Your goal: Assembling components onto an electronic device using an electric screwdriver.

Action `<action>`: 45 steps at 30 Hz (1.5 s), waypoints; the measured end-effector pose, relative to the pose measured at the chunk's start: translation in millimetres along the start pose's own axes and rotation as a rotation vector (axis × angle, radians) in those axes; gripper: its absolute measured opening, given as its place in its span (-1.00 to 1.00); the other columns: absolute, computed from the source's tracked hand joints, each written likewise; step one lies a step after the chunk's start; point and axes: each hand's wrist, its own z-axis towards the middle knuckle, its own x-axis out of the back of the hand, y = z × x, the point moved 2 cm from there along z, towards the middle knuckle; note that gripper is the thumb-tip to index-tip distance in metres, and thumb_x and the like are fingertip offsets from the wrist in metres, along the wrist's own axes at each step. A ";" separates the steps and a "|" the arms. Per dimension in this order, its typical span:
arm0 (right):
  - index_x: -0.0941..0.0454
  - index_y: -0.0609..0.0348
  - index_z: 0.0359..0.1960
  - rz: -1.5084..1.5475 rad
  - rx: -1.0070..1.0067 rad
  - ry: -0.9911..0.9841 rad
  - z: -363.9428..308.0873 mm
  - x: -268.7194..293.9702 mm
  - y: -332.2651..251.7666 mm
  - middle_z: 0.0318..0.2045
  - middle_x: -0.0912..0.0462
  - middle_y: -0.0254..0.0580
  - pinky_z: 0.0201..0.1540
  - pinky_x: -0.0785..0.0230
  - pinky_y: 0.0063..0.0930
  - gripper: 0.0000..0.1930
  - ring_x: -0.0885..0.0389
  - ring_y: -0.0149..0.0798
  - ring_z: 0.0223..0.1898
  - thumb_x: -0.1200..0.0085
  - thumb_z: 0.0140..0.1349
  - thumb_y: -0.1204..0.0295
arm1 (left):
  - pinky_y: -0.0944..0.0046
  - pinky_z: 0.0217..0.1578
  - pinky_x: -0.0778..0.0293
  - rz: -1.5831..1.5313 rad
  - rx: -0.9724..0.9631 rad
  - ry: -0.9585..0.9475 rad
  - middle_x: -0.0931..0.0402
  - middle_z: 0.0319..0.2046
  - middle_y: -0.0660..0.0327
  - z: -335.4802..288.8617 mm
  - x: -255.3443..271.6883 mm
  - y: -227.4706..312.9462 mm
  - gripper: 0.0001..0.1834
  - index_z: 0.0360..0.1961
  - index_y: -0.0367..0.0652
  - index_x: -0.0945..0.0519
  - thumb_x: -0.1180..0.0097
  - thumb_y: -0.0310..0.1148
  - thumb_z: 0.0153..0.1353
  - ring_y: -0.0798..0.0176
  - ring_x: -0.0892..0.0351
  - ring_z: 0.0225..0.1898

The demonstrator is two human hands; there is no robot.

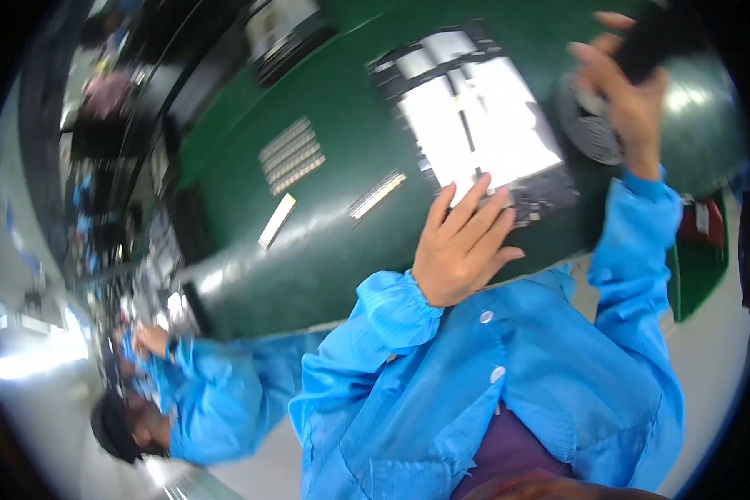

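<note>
My left hand (pixel 467 247) lies with its fingers spread on the near edge of an opened flat electronic device (pixel 544 193). The device looks like a tablet's inside, with a black frame and large bright white panels. At the upper right, my right hand (pixel 633 108) has its fingers around a dark black object (pixel 660 42); blur and the dark rim of the picture hide its kind. Under that hand sits a round grey ridged thing (pixel 590 133), like a coil or reel, partly covered by the wrist.
On the green table (pixel 308 275) lie a block of pale strips (pixel 292 156), a narrow strip (pixel 377 196) and a white strip (pixel 277 221). A dark-framed device (pixel 285 37) stands at the far side. A green bin (pixel 698 271) is at right; a co-worker (pixel 225 400) in blue is at left.
</note>
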 end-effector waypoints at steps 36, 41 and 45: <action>-0.25 0.37 0.04 0.264 0.175 -0.388 2.4 -95.5 -82.4 -0.63 -0.43 -0.22 -0.50 -0.35 -0.47 -0.58 -0.44 -0.39 -0.64 -0.06 0.13 0.64 | 0.44 -0.55 -0.47 -0.664 0.725 0.083 -0.61 -0.56 0.13 6.9 69.6 -112.0 -0.89 -0.44 -0.35 -0.64 -0.28 -0.52 0.00 0.41 -0.59 -0.57; -0.31 0.33 0.02 0.354 0.230 -0.393 5.1 -117.7 -80.8 -0.62 -0.50 -0.23 -0.51 -0.36 -0.55 -0.56 -0.46 -0.43 -0.65 -0.13 0.09 0.68 | 0.48 -0.53 -0.45 -0.742 0.645 0.075 -0.60 -0.53 0.20 34.4 50.6 -131.0 -0.86 -0.37 -0.36 -0.64 -0.23 -0.48 0.08 0.46 -0.54 -0.57; -0.31 0.33 0.01 0.369 0.187 -0.412 4.7 -130.6 -81.1 -0.62 -0.50 -0.22 -0.52 -0.36 -0.55 -0.57 -0.47 -0.43 -0.65 -0.14 0.09 0.67 | 0.49 -0.49 -0.43 -0.608 0.561 0.144 -0.59 -0.51 0.25 34.4 31.8 -143.5 -0.86 -0.34 -0.34 -0.64 -0.22 -0.47 0.11 0.50 -0.48 -0.55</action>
